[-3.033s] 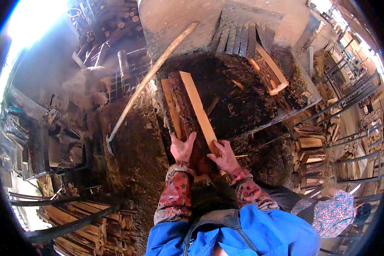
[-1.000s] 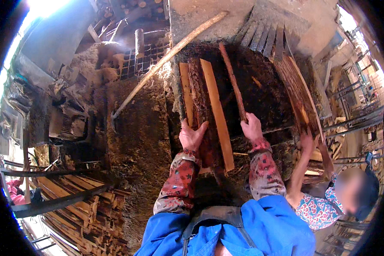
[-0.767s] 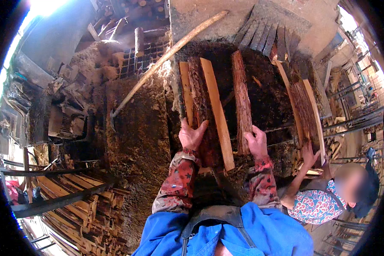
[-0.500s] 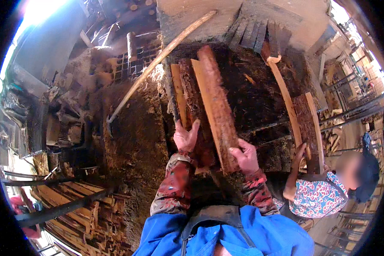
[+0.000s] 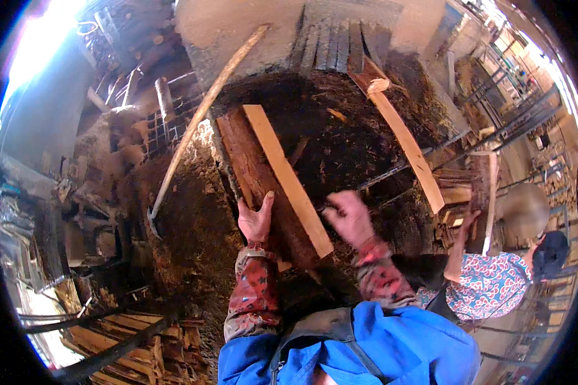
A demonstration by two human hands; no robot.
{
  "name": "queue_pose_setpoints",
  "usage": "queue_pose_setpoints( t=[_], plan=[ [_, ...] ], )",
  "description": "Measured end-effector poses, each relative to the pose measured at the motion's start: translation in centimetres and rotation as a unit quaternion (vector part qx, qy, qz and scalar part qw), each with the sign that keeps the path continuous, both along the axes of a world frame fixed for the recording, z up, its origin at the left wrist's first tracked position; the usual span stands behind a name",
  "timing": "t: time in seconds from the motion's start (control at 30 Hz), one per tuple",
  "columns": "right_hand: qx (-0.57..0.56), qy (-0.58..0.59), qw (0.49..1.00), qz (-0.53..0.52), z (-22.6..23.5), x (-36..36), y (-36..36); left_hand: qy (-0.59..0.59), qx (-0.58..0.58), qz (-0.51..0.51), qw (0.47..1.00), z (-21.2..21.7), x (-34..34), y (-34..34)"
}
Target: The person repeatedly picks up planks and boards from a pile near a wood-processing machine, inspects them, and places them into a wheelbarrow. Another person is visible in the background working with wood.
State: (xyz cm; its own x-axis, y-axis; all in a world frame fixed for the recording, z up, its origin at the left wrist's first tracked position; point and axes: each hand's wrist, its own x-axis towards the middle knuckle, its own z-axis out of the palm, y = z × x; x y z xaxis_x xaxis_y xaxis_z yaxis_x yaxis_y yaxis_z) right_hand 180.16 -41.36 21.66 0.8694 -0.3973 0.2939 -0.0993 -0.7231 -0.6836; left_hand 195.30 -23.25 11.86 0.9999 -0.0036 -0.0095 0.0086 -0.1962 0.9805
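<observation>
Several bark-covered wooden slabs lie together in front of me. On the left one, a brown slab point(image 5: 253, 163), my left hand point(image 5: 255, 221) holds the left edge, its thumb over the bark. Along the right side of this slab runs a pale sawn board face point(image 5: 288, 179), slanting from upper left to lower right. Close to the lower end of that face is my right hand point(image 5: 350, 218), apart from the wood. Its fingers look curled but are smeared by motion.
A co-worker point(image 5: 488, 282) at the right holds another bark slab point(image 5: 480, 192) upright. A long pale board point(image 5: 408, 151) slants between us. A wooden-handled tool point(image 5: 202, 112) leans at the left. Split wood point(image 5: 119, 346) is stacked at lower left, behind a dark metal bar point(image 5: 109, 353).
My right hand has let go of the slab it held, which now lies against the others. The co-worker's slab has moved right, away from the long board. The view has shifted.
</observation>
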Motion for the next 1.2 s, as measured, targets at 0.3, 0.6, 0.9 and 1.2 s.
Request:
queue_pose_setpoints(
  t=[0.3, 0.6, 0.9, 1.2],
  plan=[
    [-0.151, 0.37, 0.855, -0.331, -5.9, -6.9, -29.6, 0.014, 0.002, 0.007, 1.0, -3.1, 0.7, 0.7],
    [-0.105, 0.411, 0.839, -0.341, -10.1, -9.1, -31.1, 0.006, -0.034, -0.004, 0.999, -0.4, 0.2, 0.2],
    [-0.005, 0.248, 0.94, -0.236, -13.3, -13.6, -18.9, 0.002, -0.081, 0.01, 0.997, -1.7, 0.0, 0.7],
    [0.094, 0.198, 0.965, -0.146, -9.7, -10.2, -9.3, 0.035, 0.073, 0.026, 0.996, -1.2, -0.2, 0.6]
  ],
)
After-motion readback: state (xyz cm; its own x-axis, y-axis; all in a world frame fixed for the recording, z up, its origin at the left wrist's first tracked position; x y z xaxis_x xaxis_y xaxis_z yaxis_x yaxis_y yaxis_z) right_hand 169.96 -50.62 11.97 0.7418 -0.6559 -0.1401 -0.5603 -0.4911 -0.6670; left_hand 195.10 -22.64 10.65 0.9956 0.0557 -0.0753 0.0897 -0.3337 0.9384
